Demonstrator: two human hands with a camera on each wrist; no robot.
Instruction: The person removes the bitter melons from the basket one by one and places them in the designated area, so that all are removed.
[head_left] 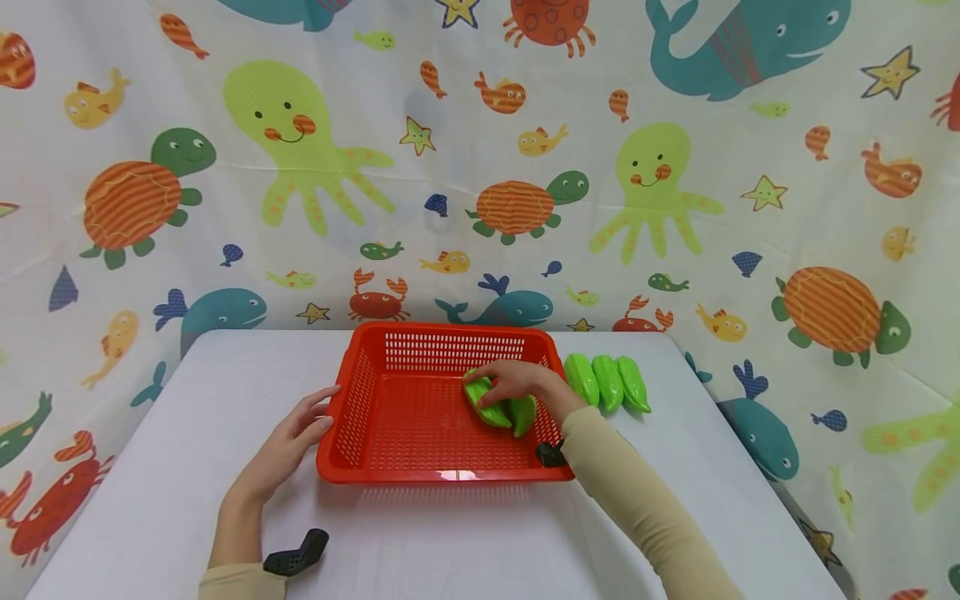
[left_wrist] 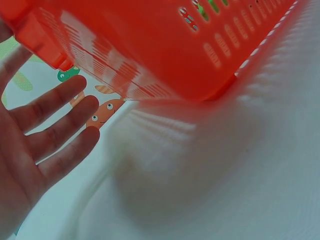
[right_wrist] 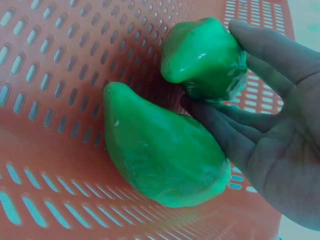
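- The bright-green, glossy, tapered pepper-shaped piece (head_left: 487, 410) is inside the basket, in its right half; whether it touches the basket's floor cannot be told.
- The right hand (head_left: 513, 379) grasps this piece, pinching it between thumb and fingers.
- A second green piece of like shape (head_left: 522, 412) lies just beside it, nearer the basket's right wall, its tapered tip pointing to the near edge.
- The red rectangular plastic basket (head_left: 442, 477), with slotted walls, carries both and stands toward the far edge of the white surface (head_left: 420, 542).
- The left hand (head_left: 288, 442) is released, fingers straight and parted, by the basket's left wall; the fingertips are at the rim, touching or just beside it.
- Three matching green pieces (head_left: 608, 383) lie in a row outside the basket's right wall, near the surface's far right corner.
- Black wrist devices (head_left: 296, 554) and beige sleeves (head_left: 645, 500) are on both arms.
- A white cloth printed with sea animals (head_left: 465, 150) hangs behind the far edge.
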